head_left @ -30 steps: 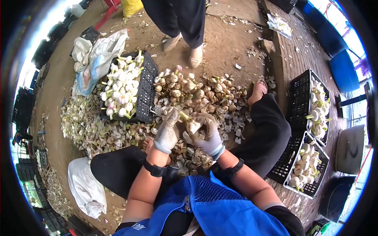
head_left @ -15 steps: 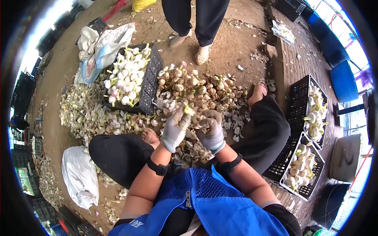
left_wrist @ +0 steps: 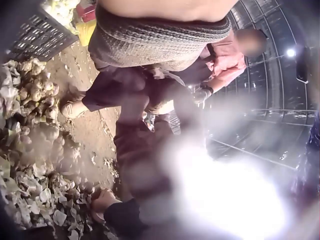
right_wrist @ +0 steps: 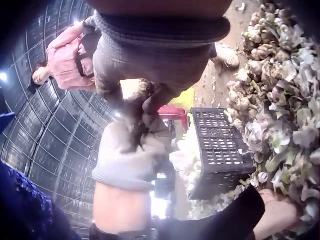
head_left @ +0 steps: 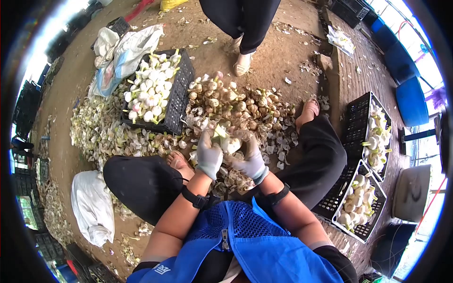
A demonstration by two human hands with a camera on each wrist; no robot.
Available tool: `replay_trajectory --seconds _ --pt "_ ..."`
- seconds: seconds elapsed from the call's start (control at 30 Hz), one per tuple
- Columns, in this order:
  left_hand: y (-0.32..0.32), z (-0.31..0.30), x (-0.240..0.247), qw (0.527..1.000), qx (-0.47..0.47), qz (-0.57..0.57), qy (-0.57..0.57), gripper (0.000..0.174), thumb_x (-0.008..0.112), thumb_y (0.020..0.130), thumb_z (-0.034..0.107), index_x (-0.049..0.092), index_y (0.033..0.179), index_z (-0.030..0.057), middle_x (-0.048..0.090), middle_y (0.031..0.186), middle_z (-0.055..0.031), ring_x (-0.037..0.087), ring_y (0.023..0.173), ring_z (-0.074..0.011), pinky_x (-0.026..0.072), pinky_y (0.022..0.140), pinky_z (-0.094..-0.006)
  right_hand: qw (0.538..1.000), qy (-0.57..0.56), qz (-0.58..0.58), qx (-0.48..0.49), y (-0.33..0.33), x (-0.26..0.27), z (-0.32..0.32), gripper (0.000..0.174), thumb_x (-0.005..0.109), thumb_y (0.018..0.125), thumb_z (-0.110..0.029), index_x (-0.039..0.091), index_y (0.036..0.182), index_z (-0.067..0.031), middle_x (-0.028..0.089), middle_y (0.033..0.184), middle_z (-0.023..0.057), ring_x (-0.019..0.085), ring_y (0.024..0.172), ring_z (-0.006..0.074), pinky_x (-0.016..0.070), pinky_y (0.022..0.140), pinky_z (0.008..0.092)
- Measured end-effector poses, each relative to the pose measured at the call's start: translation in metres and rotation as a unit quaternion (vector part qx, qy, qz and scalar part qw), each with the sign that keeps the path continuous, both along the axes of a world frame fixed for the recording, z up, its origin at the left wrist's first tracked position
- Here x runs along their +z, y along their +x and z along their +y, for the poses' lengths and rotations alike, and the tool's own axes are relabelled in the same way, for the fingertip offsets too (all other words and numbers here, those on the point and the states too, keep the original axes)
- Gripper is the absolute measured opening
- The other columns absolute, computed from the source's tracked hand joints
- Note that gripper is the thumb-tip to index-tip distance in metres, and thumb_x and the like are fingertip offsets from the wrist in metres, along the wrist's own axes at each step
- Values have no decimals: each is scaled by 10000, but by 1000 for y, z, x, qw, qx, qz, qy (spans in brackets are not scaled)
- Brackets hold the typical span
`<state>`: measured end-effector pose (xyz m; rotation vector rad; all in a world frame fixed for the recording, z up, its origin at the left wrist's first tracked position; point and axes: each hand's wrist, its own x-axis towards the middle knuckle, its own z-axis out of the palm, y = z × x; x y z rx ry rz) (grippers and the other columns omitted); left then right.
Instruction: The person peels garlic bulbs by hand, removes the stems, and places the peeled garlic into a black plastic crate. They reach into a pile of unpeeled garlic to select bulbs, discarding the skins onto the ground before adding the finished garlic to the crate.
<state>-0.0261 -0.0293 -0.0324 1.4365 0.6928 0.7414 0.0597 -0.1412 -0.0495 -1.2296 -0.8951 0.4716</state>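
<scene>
In the head view, a white garlic bulb [head_left: 230, 145] with a pale green stem [head_left: 220, 131] is between the two gloved hands, over the peelings. My left hand [head_left: 209, 155] grips it from the left, close to the stem. On the other side, my right hand [head_left: 250, 155] has its fingers curled against the bulb's right edge. Both gloves are pale with brown-stained fingers. Right beyond the hands is a heap of brown, unpeeled garlic [head_left: 236, 104]. In the right wrist view, my left hand [right_wrist: 127, 155] comes close to the right one; the bulb is mostly hidden there.
A black crate [head_left: 181, 94] of white garlic stands left of the heap. Two more crates of garlic, one a near crate [head_left: 373, 226], are at the right. Loose skins [head_left: 104, 137] cover the ground. Another person's legs [head_left: 243, 23] are ahead; a white sack [head_left: 92, 207] lies at left.
The bulb has turned in the hands and now shows its white side, clearer than half a second ago. Both hands stay close together. The person ahead has shifted their legs to the right.
</scene>
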Motion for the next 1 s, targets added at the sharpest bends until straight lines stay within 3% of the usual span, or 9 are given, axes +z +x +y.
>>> replay_trajectory --seconds 0.07,0.23,0.4,0.5,0.6,0.77,0.8,0.9,1.0 --pt "0 2 5 994 -13 37 100 222 454 878 -78 541 1077 -32 630 1010 -95 603 902 -144 471 806 -255 999 -27 -26 -32 0 -5 -2 605 746 680 -74 467 1216 -33 459 1184 158 444 1166 289 374 982 371" --pt "-8 18 38 964 -187 -17 -190 358 534 862 -56 545 1216 -4 623 1092 -52 576 935 -95 459 808 -221 966 -84 -226 -92 9 23 -8 540 732 632 -36 538 1135 -61 476 1173 178 466 1131 360 402 962 410" --pt "-9 18 3 984 -159 83 -2 376 550 811 -88 551 1182 -23 626 1075 -42 575 946 -89 459 833 -225 946 -83 -299 -96 6 31 -10 524 711 647 -14 513 1132 -42 499 1147 150 496 1078 286 412 935 378" --pt "-3 3 6 989 -110 21 -94 322 550 793 -90 570 1106 -21 630 985 -38 583 832 -82 474 730 -208 998 -51 0 -46 8 10 -10 500 663 659 -21 524 1139 -30 523 1115 132 515 1087 246 421 919 348" --pt "-2 -3 1 990 -104 4 -97 309 547 786 -92 571 1086 -21 630 954 -34 582 792 -80 472 693 -201 918 32 388 76 9 16 -13 572 611 690 -49 455 1239 -1 553 1117 97 538 1006 168 431 876 292" --pt "-2 -13 14 986 -99 19 -131 224 559 756 -82 604 961 -2 647 852 -27 589 726 -96 483 647 -248 852 112 484 166 11 -15 -17 663 580 817 -431 416 1316 -26 611 1028 84 583 797 143 473 605 256" --pt "-3 -17 13 986 -99 19 -132 224 559 756 -82 604 961 -2 647 852 -27 589 726 -96 483 647 -248 924 45 372 76 14 -39 -16 593 540 865 -421 436 1296 -27 612 1029 70 584 806 126 477 627 246" --pt "0 -22 18 923 -68 45 375 63 624 731 -20 579 762 12 623 724 -55 577 620 -95 469 557 -282 983 -92 121 -107 18 -67 -12 476 461 961 -401 477 1255 -28 614 1032 41 586 822 90 486 670 225" --pt "-4 -18 19 985 -156 60 53 157 546 678 -92 561 758 43 603 713 -18 583 621 -131 469 573 -260 959 -86 266 -46 14 -18 -10 367 379 997 -304 520 1217 -46 638 833 39 592 635 99 470 551 200"
